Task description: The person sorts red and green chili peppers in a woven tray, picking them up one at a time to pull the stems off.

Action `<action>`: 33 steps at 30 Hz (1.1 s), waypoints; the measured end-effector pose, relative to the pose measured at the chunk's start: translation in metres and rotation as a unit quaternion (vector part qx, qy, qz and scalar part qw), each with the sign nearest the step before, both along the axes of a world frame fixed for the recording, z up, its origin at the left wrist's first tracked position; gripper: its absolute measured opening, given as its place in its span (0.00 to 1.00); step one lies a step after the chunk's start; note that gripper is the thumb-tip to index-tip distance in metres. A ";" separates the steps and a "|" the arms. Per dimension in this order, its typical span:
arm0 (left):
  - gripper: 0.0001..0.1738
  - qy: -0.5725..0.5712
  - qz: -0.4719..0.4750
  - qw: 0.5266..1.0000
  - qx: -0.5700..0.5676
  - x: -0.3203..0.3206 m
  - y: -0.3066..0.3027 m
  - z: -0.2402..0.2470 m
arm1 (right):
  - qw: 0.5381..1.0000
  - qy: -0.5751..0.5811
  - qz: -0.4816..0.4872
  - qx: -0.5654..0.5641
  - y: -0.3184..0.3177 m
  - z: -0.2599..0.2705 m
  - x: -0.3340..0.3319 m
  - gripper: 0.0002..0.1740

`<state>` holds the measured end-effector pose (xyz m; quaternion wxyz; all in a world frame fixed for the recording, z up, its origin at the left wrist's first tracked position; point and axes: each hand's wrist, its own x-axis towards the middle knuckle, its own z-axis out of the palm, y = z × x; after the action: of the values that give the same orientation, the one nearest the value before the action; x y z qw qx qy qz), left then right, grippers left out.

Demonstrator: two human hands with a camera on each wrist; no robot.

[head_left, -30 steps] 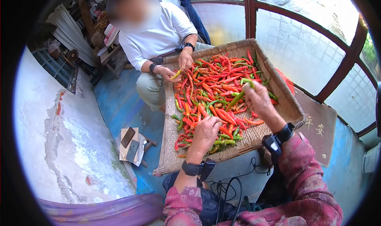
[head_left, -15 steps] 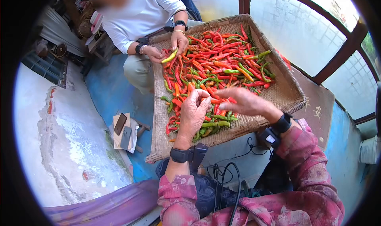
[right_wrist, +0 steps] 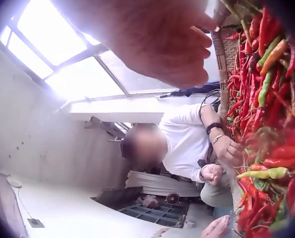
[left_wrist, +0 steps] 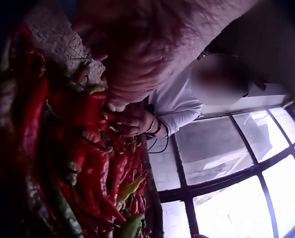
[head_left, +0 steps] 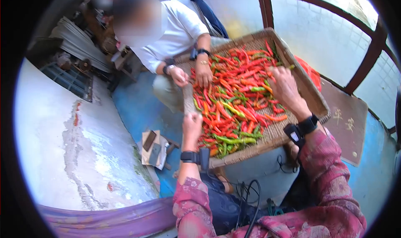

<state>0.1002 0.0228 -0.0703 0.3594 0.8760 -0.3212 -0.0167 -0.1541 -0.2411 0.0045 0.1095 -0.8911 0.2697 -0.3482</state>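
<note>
In the head view a shallow woven tray (head_left: 267, 147) bears a heap of red, orange and green chili peppers (head_left: 246, 91). My left hand (head_left: 192, 128) is near the tray's left side with its fingers curled; I cannot tell whether anything is between them. My right hand (head_left: 285, 87) reaches over the right part of the heap, back of the hand up. In the right wrist view its fingers (right_wrist: 199, 59) are loosely bent above the peppers, with no pepper seen in them. A yellow-green chili (right_wrist: 263, 173) lies on the heap.
Across the tray sits a person in a white top (head_left: 184, 25), one hand (head_left: 204, 74) touching the peppers and the other (head_left: 178, 76) at the tray's edge. Two phones (head_left: 155, 154) lie on a small stool at the left. Black cables (head_left: 250, 192) hang below the tray.
My hands, close together over the front of the heap half a second ago, have moved apart, left and right. The other person's yellow-green chili is out of their hands.
</note>
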 end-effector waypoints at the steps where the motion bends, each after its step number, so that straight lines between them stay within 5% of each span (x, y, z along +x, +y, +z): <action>1: 0.24 -0.035 0.029 0.995 0.089 -0.006 0.003 0.001 | 0.999 0.029 0.029 0.030 0.003 -0.002 0.003 0.18; 4: 0.37 0.016 0.041 0.986 0.163 -0.012 -0.002 -0.010 | 0.991 0.088 0.084 0.062 0.018 -0.001 0.004 0.14; 10: 0.40 0.024 0.059 0.965 0.256 -0.016 -0.017 0.000 | 0.989 0.085 0.120 0.032 0.027 -0.005 0.014 0.14; 18: 0.37 0.139 0.056 0.986 0.067 -0.011 -0.032 -0.023 | 0.979 0.131 0.157 -0.006 0.036 -0.010 0.025 0.08; 24: 0.36 0.339 0.037 0.917 -0.207 -0.033 -0.043 -0.014 | 0.974 0.145 0.173 0.017 0.041 -0.016 0.031 0.07; 26: 0.32 0.344 0.030 0.919 -0.190 -0.037 -0.051 -0.012 | 0.963 0.178 0.201 0.021 0.040 -0.022 0.029 0.09; 30: 0.23 0.034 -0.100 0.991 -0.077 -0.057 -0.059 -0.008 | 0.954 0.235 0.187 0.026 0.045 -0.023 0.027 0.07; 33: 0.21 -0.025 -0.131 0.991 -0.011 -0.089 -0.064 0.025 | 0.929 0.323 0.172 0.049 0.045 -0.011 0.023 0.09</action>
<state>0.0114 -0.0409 -0.0449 0.3555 0.8225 -0.4424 -0.0383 -0.1307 -0.1965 -0.0063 0.1182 -0.9817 0.1495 -0.0038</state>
